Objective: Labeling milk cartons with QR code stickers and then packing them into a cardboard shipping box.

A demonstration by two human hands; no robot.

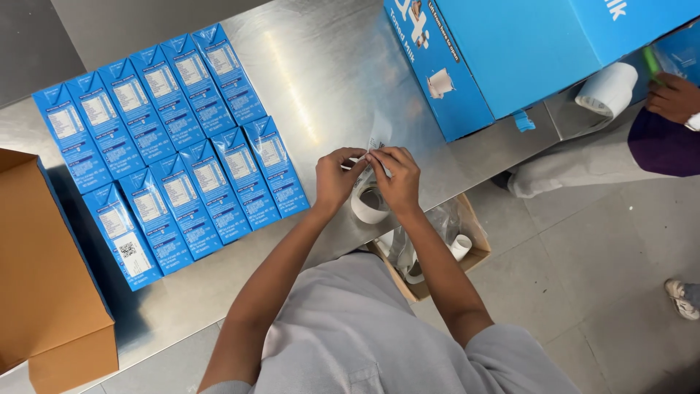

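Two bare hands meet over a steel table (321, 80), near its front edge. Left hand (337, 179) & right hand (397, 177) both pinch a thin clear plastic wrapper (378, 143) btwn fingertips, fingers closed narrow on the film; wrapper top sticks up just above the fingers. Under the hands, touching the tabletop, sits a white tape roll (369, 203), partly hidden by the right hand; can't tell if the film is still round the roll.

Below the table edge, on the floor by the person's grey shirt, a small open brown cardboard box (475, 252) w/ white rolls and crumpled clear plastic inside.

Left of the hands, approx a dozen blue rectangular drink cartons (171, 146) lie flat in two tight rows, label side up, touching each other. Further left, at the table corner, a large brown cardboard carton (44, 292), flap open.

Far side, upper right: a big blue printed cardboard case (510, 51) resting on the table. Beyond it, another person's hand (674, 97) holding smth green, next to a big white paper roll (607, 89). Bottom right, a shoe (683, 298) on grey floor tiles.
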